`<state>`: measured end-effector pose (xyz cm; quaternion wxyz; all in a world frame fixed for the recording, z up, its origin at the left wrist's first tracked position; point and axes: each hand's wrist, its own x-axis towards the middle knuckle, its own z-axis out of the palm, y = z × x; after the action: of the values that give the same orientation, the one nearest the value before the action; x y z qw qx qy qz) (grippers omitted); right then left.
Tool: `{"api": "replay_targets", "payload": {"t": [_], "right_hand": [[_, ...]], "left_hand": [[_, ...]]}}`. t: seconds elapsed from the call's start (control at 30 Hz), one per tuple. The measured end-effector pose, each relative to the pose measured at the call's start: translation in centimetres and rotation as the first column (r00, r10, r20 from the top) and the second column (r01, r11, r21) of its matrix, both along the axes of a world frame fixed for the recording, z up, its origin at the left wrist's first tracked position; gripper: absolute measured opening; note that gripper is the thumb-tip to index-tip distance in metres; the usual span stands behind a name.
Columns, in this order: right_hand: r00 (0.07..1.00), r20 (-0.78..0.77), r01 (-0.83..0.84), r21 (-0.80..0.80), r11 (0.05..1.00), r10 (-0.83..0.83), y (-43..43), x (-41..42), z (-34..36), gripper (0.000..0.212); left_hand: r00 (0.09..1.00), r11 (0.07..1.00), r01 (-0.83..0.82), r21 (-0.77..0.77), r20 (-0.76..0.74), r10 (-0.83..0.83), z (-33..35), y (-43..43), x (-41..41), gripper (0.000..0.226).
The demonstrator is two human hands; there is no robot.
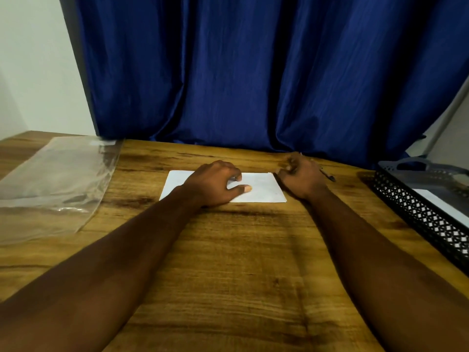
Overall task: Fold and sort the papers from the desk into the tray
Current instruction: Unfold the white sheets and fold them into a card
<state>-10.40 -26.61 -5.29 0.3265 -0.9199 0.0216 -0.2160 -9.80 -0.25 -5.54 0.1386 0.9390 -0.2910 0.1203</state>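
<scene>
Paper [261, 190], a white folded sheet, lies flat on the wooden table [241, 262], near its far edge. The left hand [214, 184] rests on it, bent fingers and outstretched thumb pressing down without grasping. The right hand [302, 174] sits at the sheet's right edge, fingers clenched inward; I cannot tell whether they pinch anything. A pen [328, 176] pokes out just behind that hand. At the right stands a black mesh tray [418, 214] with a white sheet [441, 204] inside. A clear plastic sleeve [55, 181] lies at the left.
</scene>
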Motion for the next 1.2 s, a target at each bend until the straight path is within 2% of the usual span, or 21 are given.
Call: {"api": "replay_targets", "payload": {"t": [0.1,0.17,0.33,0.53,0.63,0.7,0.77,0.87,0.93,1.03,1.13,1.2], "right_hand": [[0.979,-0.064,0.192,-0.045,0.98,-0.195,-1.3,1.5,0.6,0.059],[0.956,-0.117,0.262,-0.077,0.962,-0.269,-1.6,2.5,0.6,0.067],[0.923,-0.149,0.319,-0.217,0.923,-0.354,-1.1,4.0,0.8,0.045],[0.916,-0.095,0.367,-0.191,0.91,-0.389,-1.1,4.8,0.5,0.035],[0.953,-0.021,0.297,-0.132,0.946,-0.303,-0.8,4.1,0.4,0.034],[0.987,0.045,0.159,-0.124,0.979,-0.155,0.2,3.3,0.4,0.037],[0.993,0.112,-0.011,-0.188,0.982,0.032,1.5,2.5,0.7,0.034],[0.939,0.197,-0.24,-0.21,0.948,0.282,4.4,0.9,1.1,0.022],[0.882,0.263,-0.342,-0.215,0.915,0.392,6.4,-0.1,1.3,0.017],[0.839,0.305,-0.396,-0.226,0.89,0.451,8.2,-0.8,1.2,0.02],[0.863,0.33,-0.349,-0.157,0.924,0.382,8.2,-1.1,1.0,0.025],[0.879,0.302,-0.339,-0.144,0.93,0.368,8.0,-1.2,0.6,0.026]], "left_hand": [[0.999,1.0,0.004,0.009,0.047,-0.005,0.2,0.2,0.3,0.058],[0.997,1.0,0.011,0.003,0.071,-0.011,0.1,0.3,0.4,0.057],[0.993,1.0,0.019,-0.019,0.116,-0.017,-0.1,0.2,0.8,0.055],[0.988,0.999,0.028,-0.044,0.15,-0.021,-0.3,0.4,1.2,0.051],[0.985,0.999,0.026,-0.039,0.171,-0.019,-0.3,0.2,1.1,0.05],[0.981,0.998,0.001,-0.058,0.193,0.011,-0.2,0.2,0.9,0.05],[0.968,0.992,-0.052,-0.118,0.237,0.079,0.0,0.1,0.7,0.046],[0.947,0.968,-0.126,-0.219,0.263,0.183,0.2,0.3,0.5,0.04],[0.945,0.941,-0.143,-0.306,0.24,0.222,0.2,0.4,0.3,0.046],[0.963,0.853,-0.154,-0.498,0.116,0.242,0.3,0.5,-0.2,0.058],[0.992,0.723,-0.101,-0.683,-0.015,0.124,0.4,0.4,-0.5,0.043],[0.996,0.703,-0.083,-0.706,-0.03,0.088,0.5,0.4,-0.6,0.031]]}}
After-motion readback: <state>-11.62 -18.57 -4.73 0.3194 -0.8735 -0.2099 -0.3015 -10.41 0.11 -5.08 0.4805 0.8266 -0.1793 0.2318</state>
